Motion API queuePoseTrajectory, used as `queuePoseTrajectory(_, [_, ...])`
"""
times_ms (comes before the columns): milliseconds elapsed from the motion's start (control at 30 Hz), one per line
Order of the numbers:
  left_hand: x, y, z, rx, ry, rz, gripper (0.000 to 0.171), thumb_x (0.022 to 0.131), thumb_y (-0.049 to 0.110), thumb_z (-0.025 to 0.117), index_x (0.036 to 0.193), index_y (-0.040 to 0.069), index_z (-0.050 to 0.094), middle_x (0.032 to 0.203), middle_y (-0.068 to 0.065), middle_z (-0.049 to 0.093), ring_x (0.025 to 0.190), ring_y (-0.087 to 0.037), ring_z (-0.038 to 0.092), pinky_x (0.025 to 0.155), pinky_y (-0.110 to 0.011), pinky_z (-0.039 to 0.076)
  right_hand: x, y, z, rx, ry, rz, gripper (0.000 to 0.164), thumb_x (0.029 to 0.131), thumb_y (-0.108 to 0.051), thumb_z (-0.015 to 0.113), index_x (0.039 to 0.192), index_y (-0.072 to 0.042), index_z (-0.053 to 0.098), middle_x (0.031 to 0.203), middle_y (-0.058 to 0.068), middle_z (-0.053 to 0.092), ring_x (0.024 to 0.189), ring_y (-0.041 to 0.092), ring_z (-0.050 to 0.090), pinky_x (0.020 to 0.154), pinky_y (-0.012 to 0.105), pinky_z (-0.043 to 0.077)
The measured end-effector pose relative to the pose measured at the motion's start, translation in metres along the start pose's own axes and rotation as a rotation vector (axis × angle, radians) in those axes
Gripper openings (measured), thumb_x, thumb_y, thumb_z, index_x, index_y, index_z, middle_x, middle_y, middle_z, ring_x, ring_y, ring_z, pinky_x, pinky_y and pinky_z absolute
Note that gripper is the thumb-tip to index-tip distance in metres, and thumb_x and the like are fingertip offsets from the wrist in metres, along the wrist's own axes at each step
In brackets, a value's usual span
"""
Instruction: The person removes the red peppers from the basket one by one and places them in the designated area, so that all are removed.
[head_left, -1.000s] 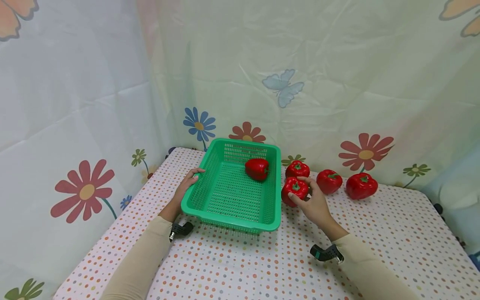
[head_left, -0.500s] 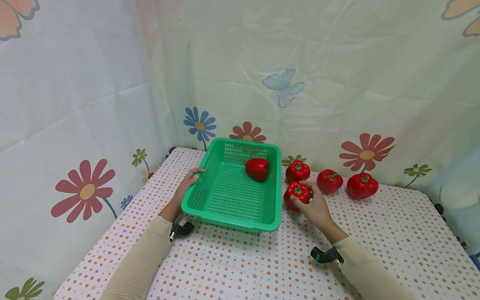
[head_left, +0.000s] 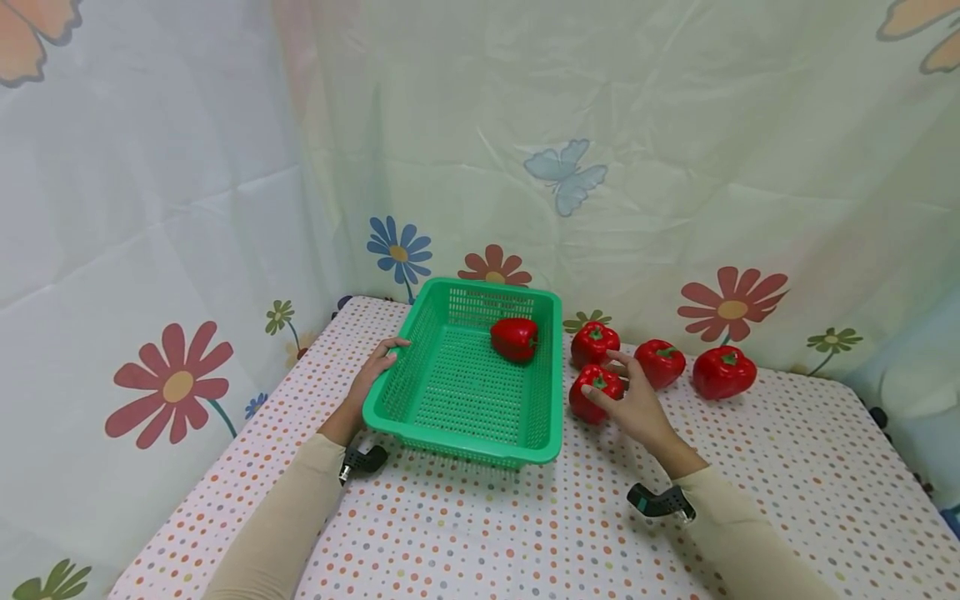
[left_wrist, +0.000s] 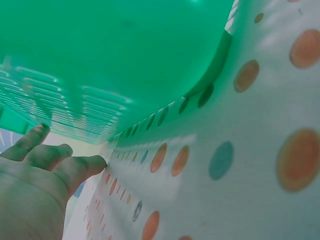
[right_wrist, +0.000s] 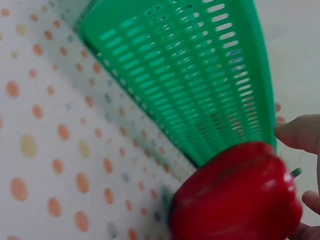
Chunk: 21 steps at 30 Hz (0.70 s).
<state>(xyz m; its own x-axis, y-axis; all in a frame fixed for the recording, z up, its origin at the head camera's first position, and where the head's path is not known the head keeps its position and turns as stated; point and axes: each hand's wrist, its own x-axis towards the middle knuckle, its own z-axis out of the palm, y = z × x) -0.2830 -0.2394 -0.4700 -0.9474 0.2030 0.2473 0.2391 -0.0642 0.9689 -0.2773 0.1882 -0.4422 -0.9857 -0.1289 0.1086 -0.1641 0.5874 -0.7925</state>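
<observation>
In the head view a green plastic basket point(head_left: 465, 452) with slotted walls stands on the table, one red bell pepper point(head_left: 513, 339) lying inside. My left hand point(head_left: 369, 377) holds the basket's left rim; in the left wrist view its other fingers point(left_wrist: 80, 167) lie against the outer wall. Just right of the basket another bell pepper point(head_left: 592, 398) sits on the cloth, stem up. My right hand point(head_left: 637, 404) is around this pepper, fingers spread and loosened, thumb in front of it. In the right wrist view the fingers point(right_wrist: 302, 132) stand off the pepper's stem end.
Three more red bell peppers stand behind and to the right: one at the back point(head_left: 595, 342), one in the middle point(head_left: 660, 364) and one farthest right point(head_left: 723, 372). A dotted cloth point(head_left: 465, 533) covers the table. Flowered curtains point(head_left: 450, 125) hang close behind and at the left.
The pepper at my right hand has come down slightly toward me and right onto the cloth. My right fingers have since spread off it. My left hand and the basket stay put.
</observation>
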Motion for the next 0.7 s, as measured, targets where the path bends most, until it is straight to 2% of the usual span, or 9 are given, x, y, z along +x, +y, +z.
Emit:
queuePoseTrajectory(167, [0.000,0.000,0.000,0.000,-0.001,-0.003,0.037,0.106,0.023,0.029,0.137,0.003,0.035,0.152,-0.025,0.026,0.127,-0.042,0.037,0.094,-0.041,0.040,-0.001,-0.012,-0.005,-0.034,0.023,-0.062,0.080,0.093,-0.038,0.066,0.152,-0.006,0.023,0.146,0.026,0.042,0.135,0.049,0.037,0.103,0.066,0.037])
queuePoseTrajectory(300, [0.001,-0.001,0.000,-0.007,0.000,-0.008,0.035,0.106,0.024,0.031,0.135,0.007,0.038,0.154,-0.023,0.025,0.128,-0.040,0.036,0.095,-0.040,0.040,-0.001,-0.028,-0.010,-0.062,0.006,-0.084,0.080,0.092,-0.030,0.069,0.152,-0.006,0.022,0.145,0.026,0.042,0.137,0.049,0.035,0.105,0.067,0.035])
queuePoseTrajectory(400, [0.001,-0.001,0.000,-0.017,0.001,-0.012,0.034,0.106,0.024,0.032,0.134,0.009,0.039,0.154,-0.021,0.024,0.128,-0.039,0.036,0.096,-0.039,0.039,-0.002,-0.043,-0.013,-0.088,-0.016,-0.104,0.080,0.091,-0.024,0.070,0.153,-0.007,0.023,0.147,0.026,0.042,0.138,0.049,0.035,0.102,0.067,0.037])
queuePoseTrajectory(500, [0.000,-0.001,-0.001,-0.017,0.002,-0.007,0.034,0.106,0.024,0.032,0.135,0.007,0.039,0.154,-0.022,0.025,0.127,-0.039,0.036,0.096,-0.040,0.039,-0.001,-0.058,-0.012,-0.112,-0.046,-0.161,0.077,0.090,-0.021,0.071,0.151,-0.006,0.027,0.148,0.026,0.042,0.137,0.049,0.036,0.100,0.068,0.039])
queuePoseTrajectory(633, [-0.001,-0.001,-0.001,-0.005,0.000,-0.002,0.037,0.106,0.024,0.031,0.137,0.003,0.036,0.153,-0.023,0.025,0.126,-0.039,0.037,0.095,-0.040,0.039,0.002,-0.080,-0.008,-0.132,-0.094,-0.240,0.074,0.089,-0.024,0.072,0.149,-0.006,0.032,0.147,0.026,0.043,0.136,0.048,0.038,0.101,0.069,0.037])
queuePoseTrajectory(700, [-0.001,0.000,-0.001,-0.003,-0.001,-0.002,0.037,0.106,0.023,0.030,0.136,0.004,0.037,0.152,-0.024,0.025,0.125,-0.039,0.037,0.095,-0.041,0.039,0.005,-0.092,-0.004,-0.148,-0.129,-0.246,0.075,0.089,-0.027,0.072,0.149,-0.006,0.033,0.147,0.027,0.043,0.135,0.049,0.040,0.100,0.067,0.039])
